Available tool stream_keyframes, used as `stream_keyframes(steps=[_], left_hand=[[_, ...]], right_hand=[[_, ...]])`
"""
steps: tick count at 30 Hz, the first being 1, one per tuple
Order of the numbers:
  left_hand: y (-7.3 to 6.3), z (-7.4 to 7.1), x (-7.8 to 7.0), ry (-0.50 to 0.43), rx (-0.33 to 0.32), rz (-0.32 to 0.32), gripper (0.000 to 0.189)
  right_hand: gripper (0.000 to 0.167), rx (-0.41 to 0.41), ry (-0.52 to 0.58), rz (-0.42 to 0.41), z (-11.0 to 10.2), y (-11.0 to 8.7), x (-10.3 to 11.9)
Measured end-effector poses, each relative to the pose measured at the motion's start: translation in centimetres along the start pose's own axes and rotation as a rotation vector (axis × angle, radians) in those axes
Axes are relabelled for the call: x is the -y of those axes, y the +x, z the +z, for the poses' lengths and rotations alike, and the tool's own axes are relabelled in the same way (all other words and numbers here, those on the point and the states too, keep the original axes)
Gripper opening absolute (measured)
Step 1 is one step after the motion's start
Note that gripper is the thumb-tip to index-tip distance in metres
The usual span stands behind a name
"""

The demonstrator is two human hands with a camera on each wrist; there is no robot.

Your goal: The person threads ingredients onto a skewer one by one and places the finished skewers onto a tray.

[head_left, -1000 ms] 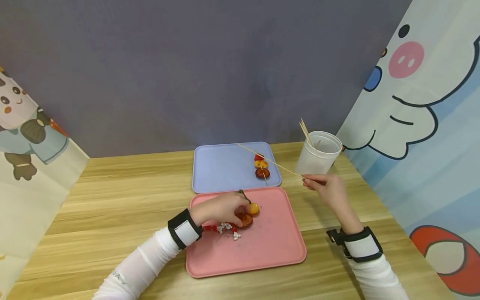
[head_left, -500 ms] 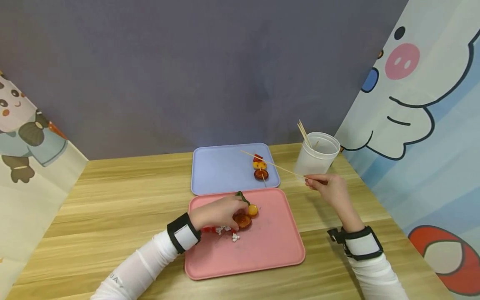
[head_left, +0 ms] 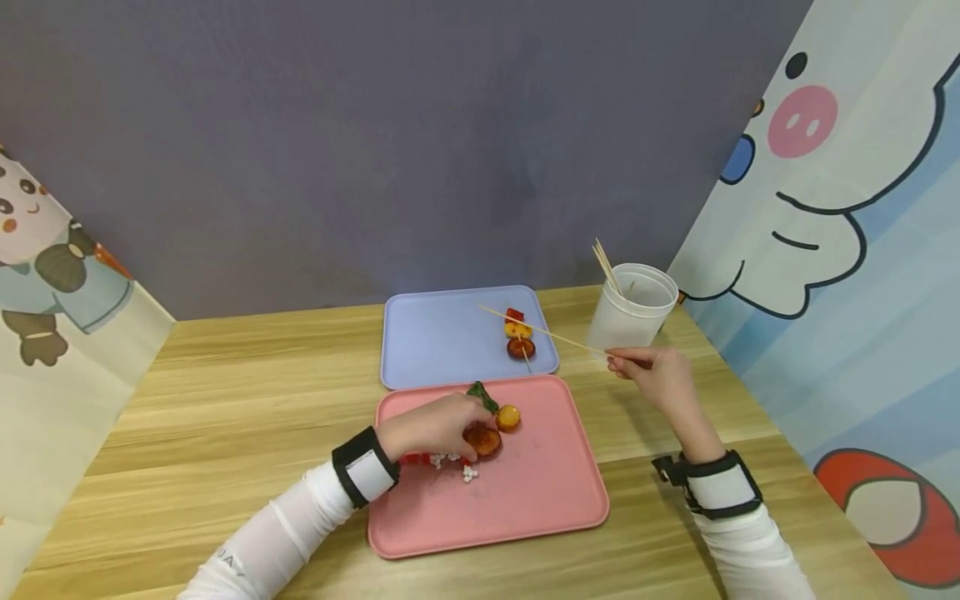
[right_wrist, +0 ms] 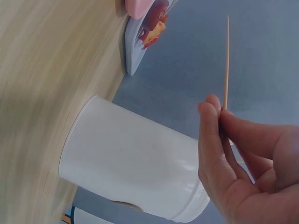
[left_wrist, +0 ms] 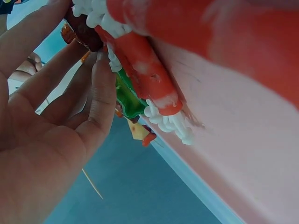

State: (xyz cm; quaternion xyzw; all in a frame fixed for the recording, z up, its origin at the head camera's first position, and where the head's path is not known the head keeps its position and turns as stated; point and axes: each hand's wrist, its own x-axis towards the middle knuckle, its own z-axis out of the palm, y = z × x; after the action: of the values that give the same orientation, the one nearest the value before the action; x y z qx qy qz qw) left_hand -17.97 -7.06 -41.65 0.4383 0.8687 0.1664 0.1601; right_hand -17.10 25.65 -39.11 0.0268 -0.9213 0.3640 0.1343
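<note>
My left hand (head_left: 438, 425) is over the pink tray (head_left: 540, 496), its thumb and fingers pinching a brown round food piece (head_left: 483, 442) by the edge. Right beside it lie a round yellow piece (head_left: 508, 418) and a green wavy piece (head_left: 482, 395). Red sticks (left_wrist: 145, 70) with white knobbly ends lie under the palm, partly hidden in the head view. To the right, my right hand (head_left: 660, 379) pinches one end of a thin wooden skewer (head_left: 555, 335) between thumb and fingers. The skewer points left, its far end above the blue tray (head_left: 435, 337).
On the blue tray's right side lies a loaded skewer (head_left: 519, 331) with red, yellow and brown pieces. Behind my right hand stands a white tub (head_left: 630, 321) holding several bare skewers (head_left: 604, 265). A grey wall (head_left: 450, 150) rises along the table's back edge.
My left fingers have shifted slightly around the brown piece, and more of the green piece shows. The skewer's far end has dipped a little; the right hand stays nearly still.
</note>
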Motion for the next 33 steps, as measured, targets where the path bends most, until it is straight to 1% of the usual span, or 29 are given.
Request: stream_keyframes(steps=[3, 10, 14, 17, 19, 21, 23, 25, 27, 30, 33], left_hand=[[0.0, 0.0, 0.0, 0.007, -0.003, 0.001, 0.044], [-0.1, 0.0, 0.0, 0.019, -0.014, 0.014, 0.044], [-0.1, 0.1, 0.1, -0.007, -0.029, 0.023, 0.042], [-0.1, 0.2, 0.2, -0.044, -0.051, 0.011, 0.04], [-0.2, 0.1, 0.2, -0.066, -0.077, -0.004, 0.04], [-0.4, -0.1, 0.2, -0.08, -0.117, -0.018, 0.039], [-0.5, -0.4, 0.2, -0.098, -0.177, -0.032, 0.039], [-0.6, -0.7, 0.2, -0.113, -0.254, -0.05, 0.039], [-0.7, -1.1, 0.3, -0.142, -0.344, -0.076, 0.04], [-0.8, -1.5, 0.6, -0.201, -0.461, -0.135, 0.042], [-0.9, -1.9, 0.9, -0.293, -0.542, -0.187, 0.043]], right_hand=[[0.016, 0.008, -0.005, 0.011, 0.1, 0.0, -0.1], [0.017, 0.029, 0.071, 0.032, 0.1, 0.0, -0.2], [0.017, 0.028, 0.108, 0.038, 0.1, 0.0, -0.3], [0.017, 0.028, 0.127, 0.044, 0.0, 0.0, -0.3], [0.017, 0.03, 0.144, 0.05, 0.0, 0.0, -0.2], [0.017, 0.023, 0.139, 0.047, -0.1, 0.0, -0.1], [0.017, 0.006, 0.121, 0.033, -0.1, 0.0, 0.2], [0.017, -0.018, 0.095, 0.01, -0.2, 0.0, 0.4], [0.017, -0.029, 0.098, -0.012, -0.3, 0.1, 0.6], [0.018, -0.026, 0.154, -0.022, -0.4, 0.1, 0.9], [0.02, -0.008, 0.237, -0.018, -0.5, 0.2, 1.3]])
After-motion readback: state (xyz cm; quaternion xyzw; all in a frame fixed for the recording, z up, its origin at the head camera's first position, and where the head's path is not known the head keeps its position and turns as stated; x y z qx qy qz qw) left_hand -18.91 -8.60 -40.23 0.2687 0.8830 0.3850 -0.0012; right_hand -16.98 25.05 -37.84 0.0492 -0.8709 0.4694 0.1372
